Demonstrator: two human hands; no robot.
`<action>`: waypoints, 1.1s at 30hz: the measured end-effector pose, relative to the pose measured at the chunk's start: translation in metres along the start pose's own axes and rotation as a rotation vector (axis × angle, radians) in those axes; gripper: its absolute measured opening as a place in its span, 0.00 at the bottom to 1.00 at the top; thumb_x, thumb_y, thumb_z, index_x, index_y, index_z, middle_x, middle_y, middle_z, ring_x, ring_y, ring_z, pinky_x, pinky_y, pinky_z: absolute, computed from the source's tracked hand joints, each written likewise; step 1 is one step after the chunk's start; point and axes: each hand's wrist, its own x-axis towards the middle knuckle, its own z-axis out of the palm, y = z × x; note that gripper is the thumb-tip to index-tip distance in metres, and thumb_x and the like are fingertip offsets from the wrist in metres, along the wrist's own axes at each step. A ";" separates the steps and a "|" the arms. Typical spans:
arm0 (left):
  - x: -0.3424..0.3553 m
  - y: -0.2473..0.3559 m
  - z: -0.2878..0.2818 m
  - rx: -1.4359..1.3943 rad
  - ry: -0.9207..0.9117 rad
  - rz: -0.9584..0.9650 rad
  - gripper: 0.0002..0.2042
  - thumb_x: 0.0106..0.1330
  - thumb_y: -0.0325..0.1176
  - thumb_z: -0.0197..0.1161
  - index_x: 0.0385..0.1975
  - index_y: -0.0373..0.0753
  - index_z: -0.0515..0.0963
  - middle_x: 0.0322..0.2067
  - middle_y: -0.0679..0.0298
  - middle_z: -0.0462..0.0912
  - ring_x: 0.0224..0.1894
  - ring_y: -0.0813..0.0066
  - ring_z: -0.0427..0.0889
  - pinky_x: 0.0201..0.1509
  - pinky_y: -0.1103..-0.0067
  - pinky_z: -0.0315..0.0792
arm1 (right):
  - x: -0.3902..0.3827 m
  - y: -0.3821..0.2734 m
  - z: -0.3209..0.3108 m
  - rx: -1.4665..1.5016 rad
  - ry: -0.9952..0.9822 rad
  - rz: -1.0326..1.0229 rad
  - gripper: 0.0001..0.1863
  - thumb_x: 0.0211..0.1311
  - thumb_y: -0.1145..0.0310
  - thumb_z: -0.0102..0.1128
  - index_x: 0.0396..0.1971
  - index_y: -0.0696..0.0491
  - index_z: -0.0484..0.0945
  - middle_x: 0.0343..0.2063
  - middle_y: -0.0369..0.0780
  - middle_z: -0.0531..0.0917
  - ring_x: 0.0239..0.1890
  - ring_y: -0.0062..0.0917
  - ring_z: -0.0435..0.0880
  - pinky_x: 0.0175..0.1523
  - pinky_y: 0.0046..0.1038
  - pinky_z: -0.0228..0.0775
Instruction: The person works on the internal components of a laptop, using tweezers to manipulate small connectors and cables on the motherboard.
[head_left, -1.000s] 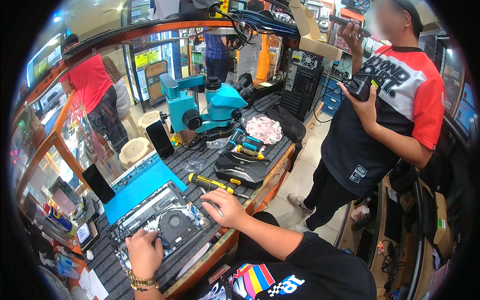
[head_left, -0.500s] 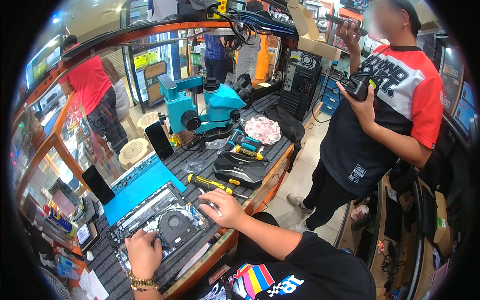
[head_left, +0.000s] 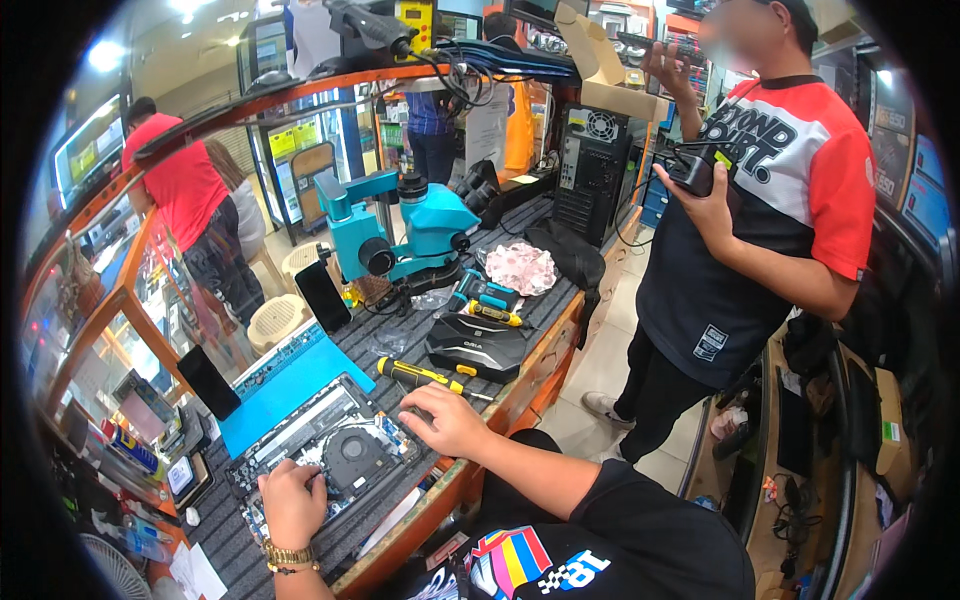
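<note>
An opened laptop [head_left: 335,445] lies on the ribbed grey bench mat, its black fan [head_left: 353,457] and inner boards bare. My left hand [head_left: 293,502], with a gold-coloured watch [head_left: 287,553] at the wrist, bends its fingers down onto the laptop's left front part. Thumb and fingertips are close together there; what they pinch, if anything, is hidden. My right hand [head_left: 446,422] rests by the laptop's right edge, fingers curled in. Whatever lies inside them cannot be made out. Just beyond it lies a yellow-and-black screwdriver [head_left: 420,376].
Behind the laptop lies a blue work mat [head_left: 290,395], with dark phones [head_left: 207,380] propped near it. A teal microscope [head_left: 405,235], a black tool case [head_left: 478,345] and a computer tower [head_left: 592,175] stand farther back. At right, a person [head_left: 750,230] holds a black device.
The view has shifted slightly. My right fingers have curled further, and the slim silver tool that showed in them is out of sight. My left hand stays at the laptop.
</note>
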 end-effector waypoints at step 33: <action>-0.179 -0.035 -0.044 0.211 0.536 0.075 0.06 0.79 0.28 0.74 0.45 0.32 0.92 0.37 0.46 0.87 0.40 0.41 0.84 0.46 0.52 0.78 | -0.013 0.018 -0.017 -0.127 -0.221 0.019 0.26 0.81 0.49 0.74 0.60 0.58 0.90 0.60 0.49 0.89 0.69 0.48 0.83 0.75 0.45 0.78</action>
